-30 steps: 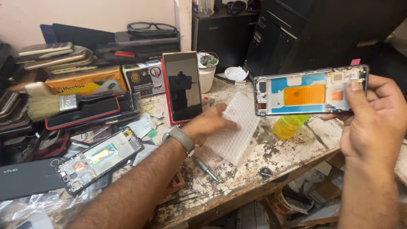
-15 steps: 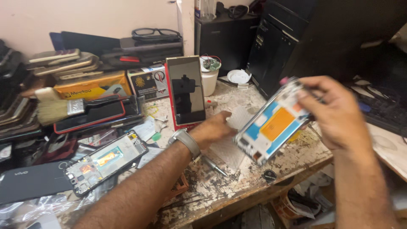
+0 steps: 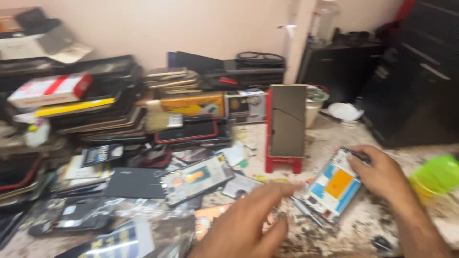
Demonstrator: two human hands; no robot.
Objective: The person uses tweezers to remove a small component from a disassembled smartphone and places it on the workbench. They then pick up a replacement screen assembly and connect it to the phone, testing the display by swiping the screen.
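Right hand (image 3: 382, 177) pinches the opened phone chassis (image 3: 330, 188) near the worktop's (image 3: 363, 224) front edge; left hand (image 3: 248, 224) hovers open, empty.

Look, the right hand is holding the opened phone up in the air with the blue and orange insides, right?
Not quite. In the head view the right hand has the opened phone with blue and orange insides down on the workbench, not up in the air.

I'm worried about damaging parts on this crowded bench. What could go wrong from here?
The opened phone lies near the table edge under the right hand; a nudge might drop it. The left hand sweeps low over loose parts and could knock the second opened phone or the red stand.
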